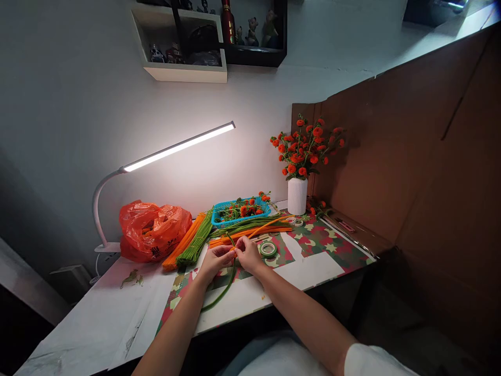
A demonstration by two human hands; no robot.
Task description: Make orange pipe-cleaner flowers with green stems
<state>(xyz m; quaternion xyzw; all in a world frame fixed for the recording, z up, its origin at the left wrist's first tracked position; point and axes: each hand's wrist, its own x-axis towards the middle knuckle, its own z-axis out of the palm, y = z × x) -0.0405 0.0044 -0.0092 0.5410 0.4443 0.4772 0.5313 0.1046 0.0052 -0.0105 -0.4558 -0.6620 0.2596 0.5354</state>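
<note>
My left hand (217, 261) and my right hand (248, 255) meet over the front of the table, thumbs and fingertips pinched together. Between them is a green pipe cleaner (224, 295), its tail curving down toward the table's front edge and its short end sticking up above the fingers. A small bit of orange shows at the fingertips, mostly covered by them. Just right of my right hand lies a roll of green tape (268, 249). Behind the hands are loose orange pipe cleaners (270, 228) and a row of green ones.
Left of the hands lie a green pipe cleaner bundle (194, 245), an orange bundle (183, 244) and a red plastic bag (154, 230). A blue basket (214, 215) holds orange flowers. Farther back stand a white vase (297, 197) and a lit lamp (180, 147). Cardboard (391, 156) walls the right side.
</note>
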